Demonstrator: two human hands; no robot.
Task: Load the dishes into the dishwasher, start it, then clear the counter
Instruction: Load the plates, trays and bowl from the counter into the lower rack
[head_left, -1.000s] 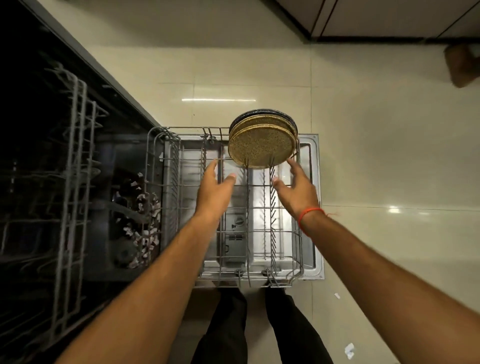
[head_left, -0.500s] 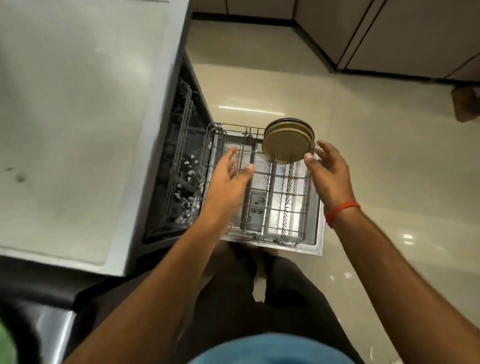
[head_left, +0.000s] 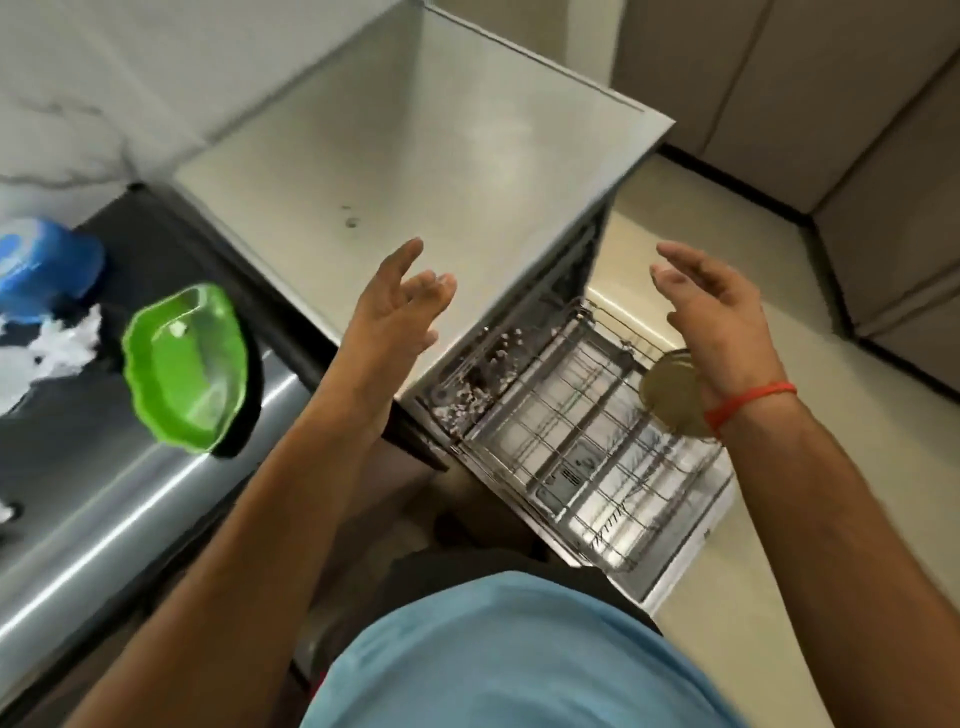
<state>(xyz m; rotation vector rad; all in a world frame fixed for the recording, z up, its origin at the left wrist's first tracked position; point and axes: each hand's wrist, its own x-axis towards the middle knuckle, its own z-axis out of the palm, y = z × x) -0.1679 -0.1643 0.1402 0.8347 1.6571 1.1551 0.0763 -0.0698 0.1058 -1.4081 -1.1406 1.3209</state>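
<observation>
Both hands empty, fingers spread: left hand (head_left: 396, 306), right hand (head_left: 719, 312), raised over tabletop. Plates (head_left: 672, 395) stand on edge in pulled-out rack (head_left: 571, 441), slotted for washing; green bowl (head_left: 182, 364) awaits on tabletop

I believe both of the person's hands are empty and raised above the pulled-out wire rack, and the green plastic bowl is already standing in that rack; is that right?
Not quite: the green plastic bowl is not in the pulled-out wire rack; the head view shows it over the dark counter to the left. The rest holds: the left hand and right hand are empty and raised. Only brown round plates stand in the rack.
</observation>
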